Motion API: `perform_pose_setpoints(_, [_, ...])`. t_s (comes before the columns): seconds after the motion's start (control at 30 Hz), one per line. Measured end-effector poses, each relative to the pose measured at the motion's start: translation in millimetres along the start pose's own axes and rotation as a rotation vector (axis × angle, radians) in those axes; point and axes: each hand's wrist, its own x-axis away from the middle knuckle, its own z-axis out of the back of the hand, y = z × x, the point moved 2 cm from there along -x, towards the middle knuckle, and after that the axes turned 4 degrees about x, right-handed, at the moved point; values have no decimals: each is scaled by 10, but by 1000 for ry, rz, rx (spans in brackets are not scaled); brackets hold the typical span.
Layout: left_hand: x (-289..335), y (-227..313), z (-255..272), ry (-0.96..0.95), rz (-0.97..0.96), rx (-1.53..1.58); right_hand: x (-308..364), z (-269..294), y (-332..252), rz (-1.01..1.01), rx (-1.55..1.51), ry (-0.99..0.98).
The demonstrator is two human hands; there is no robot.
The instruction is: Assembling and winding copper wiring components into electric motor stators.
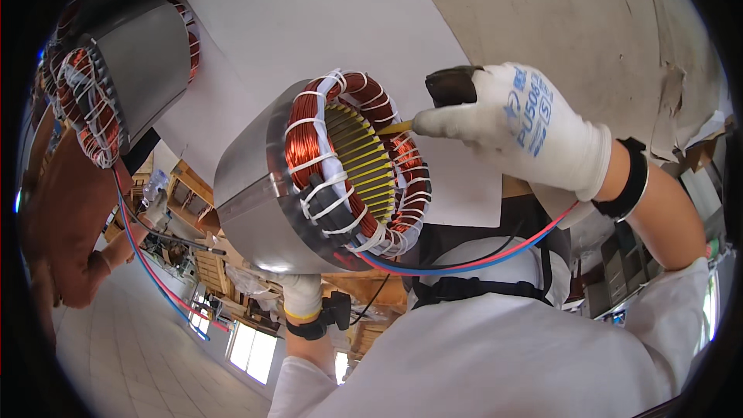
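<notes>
One big steel stator (251, 178) lies on its side between the person's hands, its copper winding (306, 143) laced with white cord and its slotted bore facing the right hand (443, 112). That gloved hand is at the stator's open end, its grip pinching a narrow yellow strip (396, 128) that reaches into the bore. The left hand (302, 294), gloved as well, is at the stator's underside; its fingers are hidden, so I can't tell how its grip stands. Blue, red and black leads (472, 265) curve from the stator's lower rim toward the right forearm. Left of the stator sits a second wound core (147, 54), and beyond both spreads a white sheet (325, 15).
</notes>
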Motion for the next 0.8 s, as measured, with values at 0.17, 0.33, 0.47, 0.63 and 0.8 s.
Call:
perform_pose_setpoints(0.17, [-28,-68,-1,-44,49,51,-76,-41,44,85,53,42])
perform_pose_setpoints(0.33, [-62,-55,60,-77,79,95,23,-57,-143,60,164,28])
perform_pose_setpoints(0.47, [-56,-23,81,-111,73,138,-32,-141,78,71,9,108])
perform_pose_setpoints(0.63, [-101,56,58,-147,79,173,-54,-118,196,81,-114,85])
perform_pose_setpoints(0.8, [-141,-20,88,-178,130,211,-38,-111,227,134,-106,135])
